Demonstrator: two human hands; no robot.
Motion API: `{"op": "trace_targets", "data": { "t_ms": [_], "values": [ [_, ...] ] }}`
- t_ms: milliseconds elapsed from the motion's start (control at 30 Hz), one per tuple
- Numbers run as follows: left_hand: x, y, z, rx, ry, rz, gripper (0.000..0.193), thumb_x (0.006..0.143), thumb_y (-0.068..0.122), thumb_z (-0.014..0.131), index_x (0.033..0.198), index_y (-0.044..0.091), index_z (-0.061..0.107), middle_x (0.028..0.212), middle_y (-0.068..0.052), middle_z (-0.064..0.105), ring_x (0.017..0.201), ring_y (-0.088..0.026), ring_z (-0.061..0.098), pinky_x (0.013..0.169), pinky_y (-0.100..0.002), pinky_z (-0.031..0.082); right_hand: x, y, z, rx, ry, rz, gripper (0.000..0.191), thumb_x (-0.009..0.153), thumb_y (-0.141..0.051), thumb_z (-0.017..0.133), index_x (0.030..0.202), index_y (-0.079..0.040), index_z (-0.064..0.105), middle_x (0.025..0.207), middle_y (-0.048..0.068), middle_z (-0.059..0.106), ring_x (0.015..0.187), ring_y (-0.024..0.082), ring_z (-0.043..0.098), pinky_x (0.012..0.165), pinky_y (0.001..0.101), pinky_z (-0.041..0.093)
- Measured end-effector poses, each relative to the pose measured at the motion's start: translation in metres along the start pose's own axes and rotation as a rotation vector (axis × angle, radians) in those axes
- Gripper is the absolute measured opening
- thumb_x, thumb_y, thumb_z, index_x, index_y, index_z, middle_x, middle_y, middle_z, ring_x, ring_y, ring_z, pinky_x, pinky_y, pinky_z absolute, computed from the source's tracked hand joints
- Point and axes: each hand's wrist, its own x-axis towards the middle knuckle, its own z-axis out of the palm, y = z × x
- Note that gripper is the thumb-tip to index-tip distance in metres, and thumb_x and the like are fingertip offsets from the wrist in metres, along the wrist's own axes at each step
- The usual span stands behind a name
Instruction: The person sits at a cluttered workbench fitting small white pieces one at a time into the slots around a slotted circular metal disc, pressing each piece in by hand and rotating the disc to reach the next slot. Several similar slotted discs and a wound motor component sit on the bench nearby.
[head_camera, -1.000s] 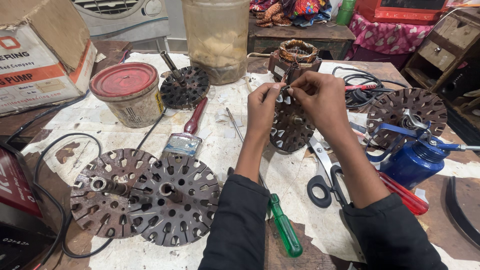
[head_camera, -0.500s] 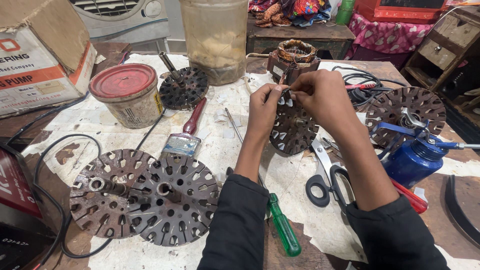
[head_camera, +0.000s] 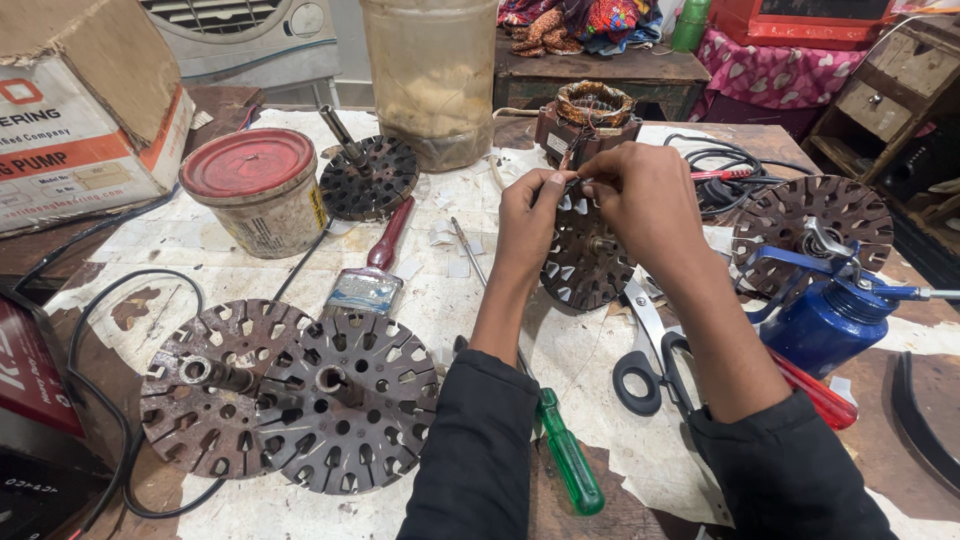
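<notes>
Cluttered workshop tabletop (head_camera: 300, 290), paper-covered.
Left hand (head_camera: 530, 215) and right hand (head_camera: 645, 200) meet, pinching a thin wire (head_camera: 572, 183) above a slotted rotor disc (head_camera: 585, 255).

Your left hand (head_camera: 530, 215) and right hand (head_camera: 645, 200) pinch at a dark, matt metal slotted disc (head_camera: 585, 255). The two rotor discs (head_camera: 290, 395) near you look like rusty, rough cast metal. The screwdriver handle (head_camera: 570, 465) is glossy translucent green plastic, the oil can (head_camera: 825, 325) glossy blue painted metal. The scissors (head_camera: 650, 340) show bright steel blades and black plastic loops. Torn, stained white paper (head_camera: 250, 270) covers the worn wooden table (head_camera: 560, 500). Your sleeves (head_camera: 480, 460) are matt black cloth.
</notes>
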Motion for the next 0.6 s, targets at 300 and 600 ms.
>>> {"op": "trace_targets", "data": {
  "t_ms": [300, 600],
  "values": [
    [-0.003, 0.01, 0.0, 0.079, -0.014, 0.044, 0.033, 0.103, 0.028, 0.06, 0.11, 0.0, 0.075, 0.093, -0.003, 0.07, 0.086, -0.007, 0.058, 0.078, -0.024, 0.048, 0.003, 0.009, -0.01, 0.115, -0.117, 0.027, 0.04, 0.077, -0.01, 0.082, 0.116, -0.008, 0.075, 0.102, 0.016, 0.071, 0.082, 0.03, 0.073, 0.075, 0.0416, 0.056],
    [-0.011, 0.029, 0.009, 0.302, 0.064, 0.082, 0.034, 0.083, 0.031, 0.08, 0.097, 0.0, 0.077, 0.084, -0.006, 0.076, 0.078, -0.01, 0.069, 0.071, -0.028, 0.056, 0.005, 0.026, 0.0, 0.081, -0.117, -0.136, 0.027, 0.087, -0.005, 0.071, 0.113, -0.003, 0.075, 0.114, 0.019, 0.075, 0.107, 0.034, 0.07, 0.097, 0.0437, 0.051]
  ]
}}
